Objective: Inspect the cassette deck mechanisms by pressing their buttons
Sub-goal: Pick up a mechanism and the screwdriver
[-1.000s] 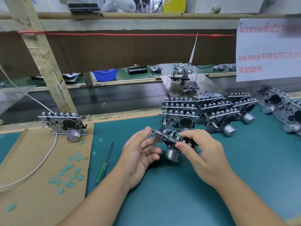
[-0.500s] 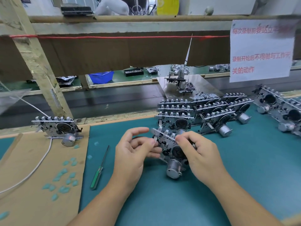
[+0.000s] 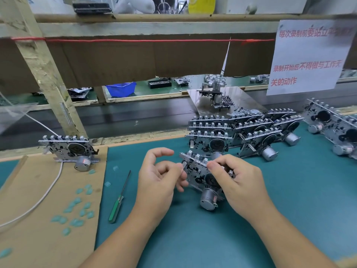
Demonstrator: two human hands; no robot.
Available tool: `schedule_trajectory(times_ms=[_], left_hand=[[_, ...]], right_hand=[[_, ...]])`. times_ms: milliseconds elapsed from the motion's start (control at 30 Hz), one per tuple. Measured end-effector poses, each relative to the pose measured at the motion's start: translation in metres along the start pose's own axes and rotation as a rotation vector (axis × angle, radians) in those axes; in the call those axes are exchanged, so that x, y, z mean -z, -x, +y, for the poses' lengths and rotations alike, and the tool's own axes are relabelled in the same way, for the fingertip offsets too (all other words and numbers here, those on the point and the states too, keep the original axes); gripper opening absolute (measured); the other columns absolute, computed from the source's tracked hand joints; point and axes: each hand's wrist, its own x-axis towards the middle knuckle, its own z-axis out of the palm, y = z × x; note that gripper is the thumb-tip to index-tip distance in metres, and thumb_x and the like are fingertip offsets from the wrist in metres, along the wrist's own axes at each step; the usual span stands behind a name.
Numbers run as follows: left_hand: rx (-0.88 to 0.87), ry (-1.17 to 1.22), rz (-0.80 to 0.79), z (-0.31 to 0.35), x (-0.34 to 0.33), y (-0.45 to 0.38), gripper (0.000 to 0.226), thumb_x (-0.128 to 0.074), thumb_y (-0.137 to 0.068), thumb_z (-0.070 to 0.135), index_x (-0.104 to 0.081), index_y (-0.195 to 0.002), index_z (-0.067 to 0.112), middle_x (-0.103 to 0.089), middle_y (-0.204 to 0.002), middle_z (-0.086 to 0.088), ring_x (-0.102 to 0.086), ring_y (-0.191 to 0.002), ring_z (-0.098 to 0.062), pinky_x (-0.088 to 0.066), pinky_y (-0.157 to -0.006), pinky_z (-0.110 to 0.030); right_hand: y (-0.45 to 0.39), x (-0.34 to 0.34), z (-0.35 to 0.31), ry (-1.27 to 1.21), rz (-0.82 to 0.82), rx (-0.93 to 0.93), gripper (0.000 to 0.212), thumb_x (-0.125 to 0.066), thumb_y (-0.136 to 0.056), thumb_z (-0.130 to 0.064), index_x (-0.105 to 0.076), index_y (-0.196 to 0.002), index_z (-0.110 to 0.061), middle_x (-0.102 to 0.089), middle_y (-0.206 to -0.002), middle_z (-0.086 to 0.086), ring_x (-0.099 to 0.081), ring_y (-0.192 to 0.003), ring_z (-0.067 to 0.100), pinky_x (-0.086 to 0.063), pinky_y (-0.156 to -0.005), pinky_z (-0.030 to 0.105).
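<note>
A workbench covered with a teal mat (image 3: 251, 229), with a brown cardboard sheet (image 3: 38, 219) over its left edge. A slanted wooden post (image 3: 48, 74) and a wooden shelf (image 3: 154, 26) rise behind it. A white paper notice (image 3: 309, 57) hangs at the right.

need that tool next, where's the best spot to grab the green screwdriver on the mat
Grip the green handle of the green screwdriver, coming from above. It lies flat on the teal mat, its thin shaft pointing away, handle nearest and thickest, with bare mat on both sides.
</note>
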Motion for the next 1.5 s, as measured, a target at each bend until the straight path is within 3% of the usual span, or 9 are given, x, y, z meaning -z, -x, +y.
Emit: schedule_trajectory(times_ms=[200, 333, 400, 500, 600, 733, 833, 1133, 1500], left_hand=[[0.024, -0.026, -0.085, -0.001, -0.002, 0.001, 0.027, -0.066, -0.085, 0.018, -0.053, -0.109, 0.019, -0.069, -0.068, -0.007, -0.064, -0.058, -0.023, -0.051, -0.053, -0.028], [-0.09, -0.055, 0.092, -0.001, 0.004, -0.005, 0.02, -0.063, -0.088, 0.024, -0.06, -0.107, 0.019, -0.074, -0.08, -0.008, -0.068, -0.073, -0.017, -0.054, -0.066, -0.025], [-0.069, -0.107, 0.129, 0.0, 0.01, -0.008, 0.023, -0.064, -0.084, 0.025, -0.067, -0.106, 0.021, -0.076, -0.092, -0.007, -0.068, -0.085, -0.01, -0.052, -0.074, -0.019], [0.165, -0.129, -0.088, -0.004, 0.005, -0.005, 0.027, -0.071, -0.088, 0.019, -0.07, -0.114, 0.016, -0.078, -0.088, 0.004, -0.07, -0.076, -0.007, -0.054, -0.065, -0.018], [0.254, -0.104, -0.135, -0.008, -0.001, 0.0, 0.021, -0.066, -0.096, 0.002, -0.069, -0.113, 0.013, -0.071, -0.074, -0.007, -0.062, -0.052, -0.019, -0.052, -0.046, -0.029], [0.257, -0.074, -0.108, -0.008, -0.001, 0.0, 0.023, -0.068, -0.095, 0.002, -0.069, -0.115, 0.011, -0.073, -0.08, -0.017, -0.057, -0.049, -0.021, -0.05, -0.041, -0.029], [0.258, -0.016, -0.117, -0.004, -0.004, 0.003, 0.025, -0.07, -0.092, -0.001, -0.07, -0.113, 0.012, -0.071, -0.076, -0.013, -0.061, -0.053, -0.019, -0.054, -0.043, -0.029], [0.211, -0.006, -0.198, 0.005, -0.008, 0.011, 0.042, -0.086, -0.073, 0.015, -0.073, -0.113, 0.017, -0.071, -0.084, -0.016, -0.065, -0.065, -0.027, -0.059, -0.05, -0.035], [0.172, -0.032, -0.209, 0.006, -0.008, 0.012, 0.034, -0.082, -0.083, 0.004, -0.075, -0.111, 0.021, -0.068, -0.083, -0.021, -0.064, -0.065, -0.026, -0.059, -0.05, -0.035]], right_hand=[[0.001, 0.001, -0.001, -0.002, 0.003, -0.047, 0.028, -0.059, -0.088, -0.051, -0.063, -0.07, -0.031, -0.056, -0.06, -0.013, -0.048, -0.056, 0.004, -0.035, -0.054, 0.013], [-0.002, 0.006, 0.002, -0.078, -0.077, -0.228, 0.056, -0.055, -0.087, -0.063, -0.05, -0.068, -0.01, -0.033, -0.052, -0.012, -0.034, -0.05, 0.003, -0.031, -0.05, 0.02], [-0.005, 0.007, 0.005, -0.279, -0.115, -0.43, 0.062, -0.061, -0.091, -0.057, -0.052, -0.073, 0.001, -0.041, -0.055, -0.005, -0.038, -0.05, 0.008, -0.031, -0.047, 0.024], [-0.007, 0.007, 0.005, -0.468, -0.183, -0.625, 0.051, -0.063, -0.092, -0.052, -0.068, -0.08, -0.003, -0.056, -0.061, 0.004, -0.043, -0.05, 0.015, -0.029, -0.04, 0.021], [-0.004, 0.005, 0.008, -0.18, -0.159, -0.439, 0.061, -0.056, -0.088, -0.063, -0.057, -0.075, -0.003, -0.055, -0.068, 0.003, -0.045, -0.063, 0.02, -0.035, -0.057, 0.029], [0.0, 0.006, -0.002, -0.002, 0.005, -0.036, 0.024, -0.063, -0.079, -0.056, -0.072, -0.089, -0.036, -0.068, -0.094, -0.017, -0.063, -0.097, 0.005, -0.043, -0.077, 0.013], [0.002, 0.002, -0.002, -0.025, -0.002, 0.136, 0.012, -0.079, -0.08, -0.037, -0.077, -0.09, -0.03, -0.068, -0.097, -0.015, -0.064, -0.103, 0.014, -0.046, -0.088, 0.019], [-0.003, 0.006, -0.003, -0.184, 0.048, 0.14, 0.015, -0.083, -0.079, -0.009, -0.081, -0.087, -0.022, -0.07, -0.087, -0.007, -0.069, -0.085, 0.017, -0.051, -0.078, 0.021], [-0.003, 0.007, -0.005, -0.148, 0.092, 0.19, 0.005, -0.08, -0.079, -0.014, -0.08, -0.081, -0.019, -0.067, -0.079, -0.004, -0.065, -0.075, 0.017, -0.05, -0.069, 0.023]])
